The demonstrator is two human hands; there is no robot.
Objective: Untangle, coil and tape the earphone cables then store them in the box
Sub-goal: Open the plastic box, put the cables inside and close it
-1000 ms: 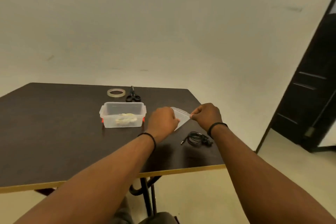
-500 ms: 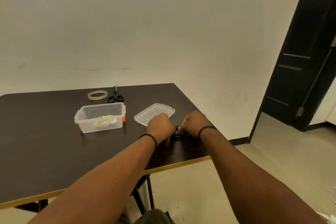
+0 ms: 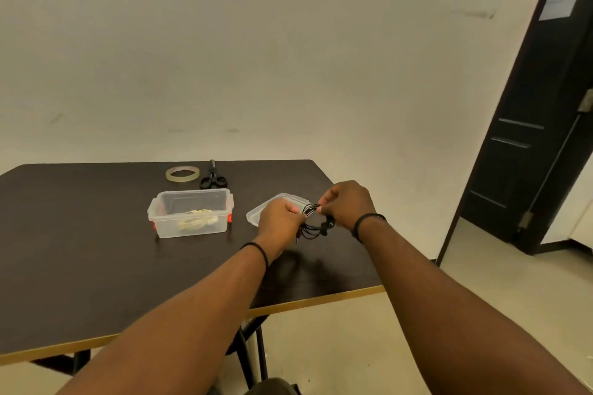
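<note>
Both hands hold a tangled black earphone cable (image 3: 313,224) above the dark table (image 3: 96,250). My left hand (image 3: 278,218) pinches its left side and my right hand (image 3: 345,204) pinches its upper right; loops and the plug hang below. A clear plastic box (image 3: 192,212) stands open to the left, with a pale yellowish coiled earphone cable (image 3: 197,221) inside. The box's clear lid (image 3: 261,213) lies flat just behind my left hand. A roll of clear tape (image 3: 182,174) and black scissors (image 3: 212,179) lie at the back of the table.
The table's front edge has a yellow trim (image 3: 314,300) and its right edge ends close beside my right hand. A dark door (image 3: 539,138) stands open on the right over a pale floor. A plain wall is behind the table.
The lid, held in both hands a second ago, now lies on the table. Both hands went down to the black cable and have lifted it off the table.
</note>
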